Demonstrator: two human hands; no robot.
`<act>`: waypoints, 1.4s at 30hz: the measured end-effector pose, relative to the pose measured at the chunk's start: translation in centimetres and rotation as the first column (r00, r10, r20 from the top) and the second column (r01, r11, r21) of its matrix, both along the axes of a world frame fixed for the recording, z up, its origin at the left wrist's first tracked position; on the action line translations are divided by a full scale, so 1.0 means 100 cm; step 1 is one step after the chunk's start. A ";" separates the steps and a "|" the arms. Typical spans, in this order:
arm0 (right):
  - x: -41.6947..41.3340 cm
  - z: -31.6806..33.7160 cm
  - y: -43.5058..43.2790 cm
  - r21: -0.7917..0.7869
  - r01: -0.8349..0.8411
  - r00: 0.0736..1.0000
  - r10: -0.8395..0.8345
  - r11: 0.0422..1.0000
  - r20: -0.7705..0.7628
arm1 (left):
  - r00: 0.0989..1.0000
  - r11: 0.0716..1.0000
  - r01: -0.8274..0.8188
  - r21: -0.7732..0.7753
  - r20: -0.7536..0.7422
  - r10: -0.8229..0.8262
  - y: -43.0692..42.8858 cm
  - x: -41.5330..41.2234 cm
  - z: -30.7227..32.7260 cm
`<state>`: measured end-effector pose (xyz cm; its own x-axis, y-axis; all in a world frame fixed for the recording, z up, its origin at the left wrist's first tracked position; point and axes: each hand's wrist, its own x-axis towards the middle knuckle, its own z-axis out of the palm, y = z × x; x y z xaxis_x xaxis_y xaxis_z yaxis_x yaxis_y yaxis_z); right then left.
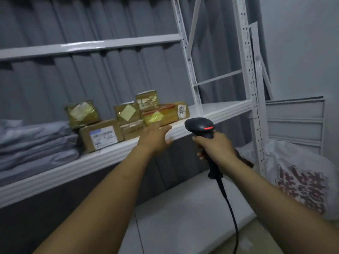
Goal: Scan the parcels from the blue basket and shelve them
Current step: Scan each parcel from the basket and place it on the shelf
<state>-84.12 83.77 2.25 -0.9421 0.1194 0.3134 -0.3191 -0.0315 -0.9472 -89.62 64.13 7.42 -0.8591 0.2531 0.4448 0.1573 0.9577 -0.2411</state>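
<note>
My left hand [156,138] is open by the front parcel [160,117]; I'd push it squarely back from the shelf [220,110] edge. My right hand [214,145] grips the scanner [200,126].

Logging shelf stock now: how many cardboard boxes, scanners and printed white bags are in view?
Cardboard boxes: 7 (they overlap, so approximate)
Barcode scanner: 1
Printed white bag: 1
Total: 9

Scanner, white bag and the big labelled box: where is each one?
scanner [199,127]: head view, on its dark head.
white bag [293,162]: head view, on its plain upper part.
big labelled box [103,137]: head view, on its printed label.
</note>
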 end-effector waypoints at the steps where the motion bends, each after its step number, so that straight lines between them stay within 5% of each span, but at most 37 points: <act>1: 0.018 -0.006 -0.007 0.028 -0.008 1.000 0.008 1.000 0.010 | 1.000 1.000 -0.007 0.023 0.030 0.006 -0.008 0.017 -0.012; 11: 0.165 -0.111 -0.075 0.337 -0.242 0.961 0.177 0.910 0.212 | 0.955 0.970 -0.066 0.234 0.296 -0.006 -0.088 0.199 -0.179; 18: 0.176 -0.218 -0.108 0.459 -0.430 0.863 0.204 0.778 0.463 | 0.796 0.941 -0.193 0.276 0.605 -0.014 -0.129 0.251 -0.343; 25: 0.170 -0.317 -0.132 0.295 -0.570 0.671 0.226 0.767 0.707 | 0.587 0.833 -0.438 0.338 0.809 -0.020 -0.143 0.291 -0.478; 33: 0.153 -0.339 -0.146 0.246 -0.614 0.631 0.278 0.750 0.725 | 0.487 0.612 -0.687 0.392 0.873 -0.013 -0.121 0.295 -0.589; 38: 0.153 -0.340 -0.148 0.249 -0.622 0.630 0.285 0.743 0.723 | 0.566 0.498 -0.747 0.440 0.814 0.130 -0.112 0.304 -0.579; 42: 0.158 -0.340 -0.149 0.255 -0.630 0.627 0.286 0.733 0.725 | 0.676 0.307 -0.728 0.613 0.717 0.171 -0.116 0.312 -0.543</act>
<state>-68.36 68.88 -31.72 -0.8092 -0.3753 -0.4520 0.2542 0.4701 -0.8452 -58.40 52.49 -46.89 -0.8160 -0.4858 -0.3132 -0.5632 0.5465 0.6198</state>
